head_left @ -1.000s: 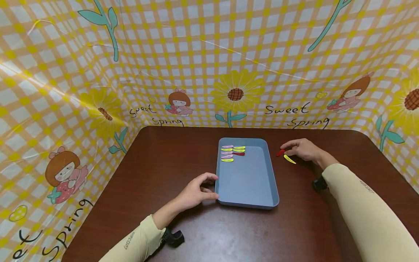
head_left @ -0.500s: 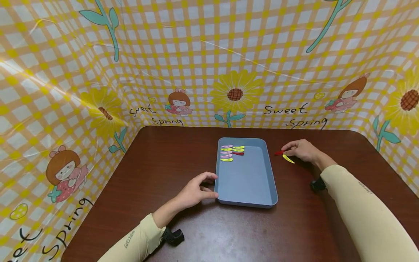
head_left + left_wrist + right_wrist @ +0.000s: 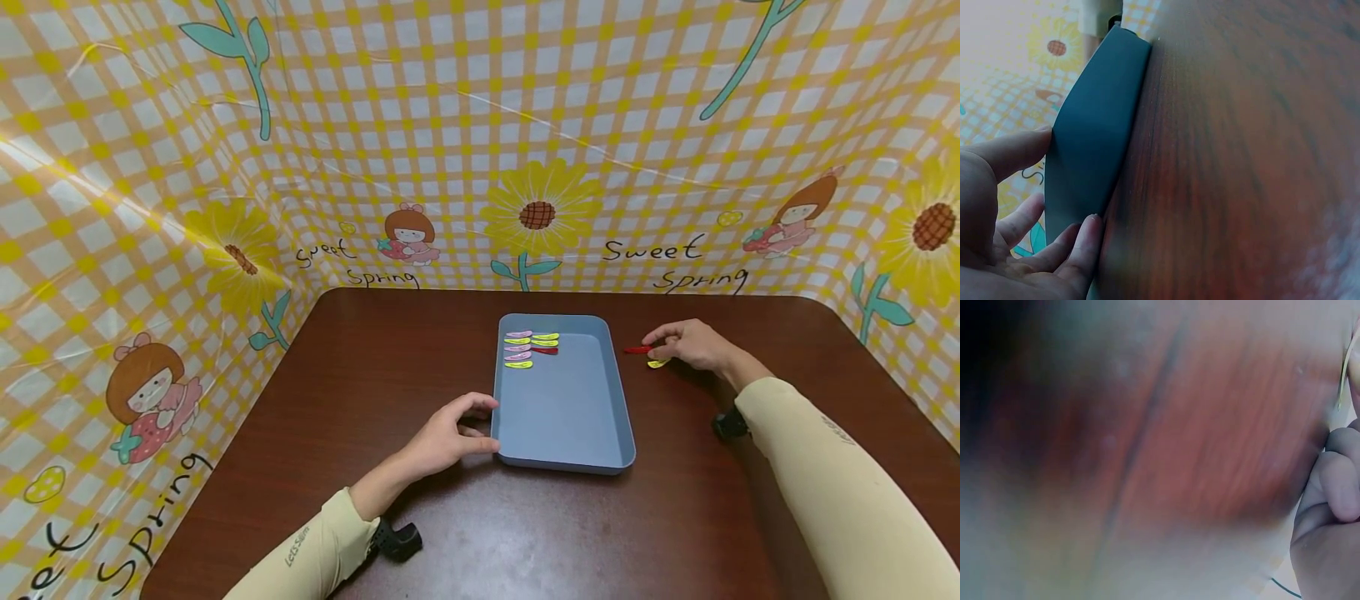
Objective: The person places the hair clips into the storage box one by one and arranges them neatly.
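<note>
On the table stands a shallow blue-grey tray [image 3: 570, 408]. My left hand [image 3: 450, 437] touches its left wall with thumb and fingertips spread; the left wrist view shows them against the tray's outer side [image 3: 1088, 119]. To the right of the tray, my right hand [image 3: 693, 346] is low over the table. Its fingertips touch a red snap hair clip [image 3: 636, 350] and pinch a yellow snap hair clip [image 3: 656, 363], partly hidden by the hand. The right wrist view catches the yellow clip's thin edge [image 3: 1344, 372] beside a fingertip, with other fingers curled.
Several hair clips lie in two columns inside the tray's far left part: pink clips [image 3: 517, 356], yellow clips [image 3: 518, 365] and a red clip [image 3: 546, 351]. Behind the dark wooden table [image 3: 375, 358] hangs a checked, flower-printed sheet [image 3: 450, 125].
The red clip by my right hand has turned level and shifted slightly left. The yellow clip has swung from slanting to nearly level, closer under the fingers. My left hand stays at the tray.
</note>
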{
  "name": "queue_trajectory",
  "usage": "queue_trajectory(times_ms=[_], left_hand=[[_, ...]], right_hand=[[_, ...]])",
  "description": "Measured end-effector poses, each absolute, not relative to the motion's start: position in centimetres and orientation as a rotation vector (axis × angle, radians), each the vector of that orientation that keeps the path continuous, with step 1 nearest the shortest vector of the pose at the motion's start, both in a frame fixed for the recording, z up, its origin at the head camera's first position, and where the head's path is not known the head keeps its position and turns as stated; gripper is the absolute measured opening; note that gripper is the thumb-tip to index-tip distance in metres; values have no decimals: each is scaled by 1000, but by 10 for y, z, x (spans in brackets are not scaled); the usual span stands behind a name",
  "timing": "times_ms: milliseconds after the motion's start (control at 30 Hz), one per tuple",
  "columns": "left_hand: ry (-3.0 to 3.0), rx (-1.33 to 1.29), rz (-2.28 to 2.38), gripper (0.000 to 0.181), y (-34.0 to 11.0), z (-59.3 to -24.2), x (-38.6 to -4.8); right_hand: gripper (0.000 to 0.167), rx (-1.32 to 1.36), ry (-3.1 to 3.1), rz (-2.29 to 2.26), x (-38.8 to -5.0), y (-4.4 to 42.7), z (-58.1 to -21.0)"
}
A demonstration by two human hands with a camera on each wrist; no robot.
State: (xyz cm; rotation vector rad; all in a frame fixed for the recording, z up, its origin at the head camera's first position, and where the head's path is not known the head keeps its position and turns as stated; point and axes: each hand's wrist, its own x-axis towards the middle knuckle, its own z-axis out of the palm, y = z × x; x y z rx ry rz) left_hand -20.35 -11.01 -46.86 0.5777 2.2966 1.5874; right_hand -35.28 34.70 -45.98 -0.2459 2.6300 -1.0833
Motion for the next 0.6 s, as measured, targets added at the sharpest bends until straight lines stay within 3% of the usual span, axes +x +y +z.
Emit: queue_trajectory(times_ms=[600], left_hand=[[2305, 572, 1582, 55, -109, -469, -204]], right_hand=[[31, -216, 2700, -1024, -347, 342, -454]])
